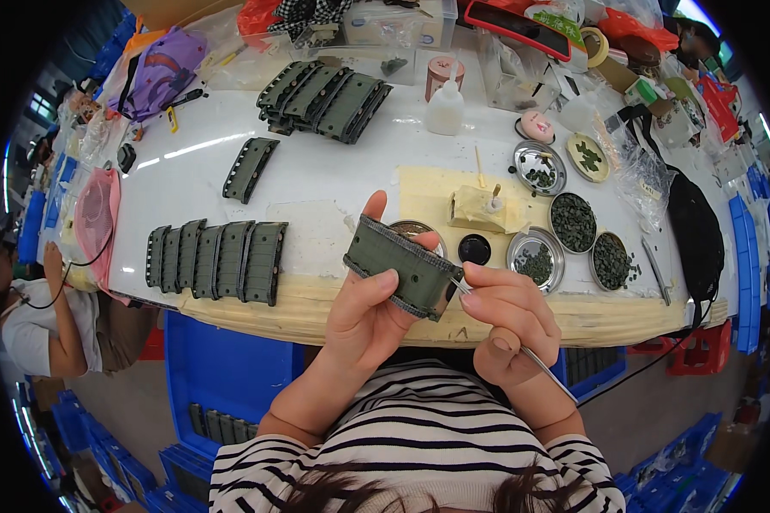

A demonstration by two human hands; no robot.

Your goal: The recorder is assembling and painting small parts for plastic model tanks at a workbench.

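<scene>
My left hand (364, 312) grips a dark green, slightly curved rectangular panel (398, 267) with a ribbed edge and a small hole near its middle. The panel is held tilted above the table's front edge. In my right hand (518, 321) is a thin metal tool (543, 366), possibly tweezers, its tip against the panel's right end. Behind the panel, a round dish (412, 228) is partly hidden. Just right of it sits a small black pot (474, 249). A metal dish of small green pieces (565, 267) lies beyond my right hand.
Similar panels stand in a row (218, 261), with one alone (250, 169) and a stack (323, 101) farther back. Bowls of dark green bits (572, 224) fill the right side. A white squeeze bottle (446, 109) stands behind. A blue crate (222, 359) is below; another person (56, 325) sits left.
</scene>
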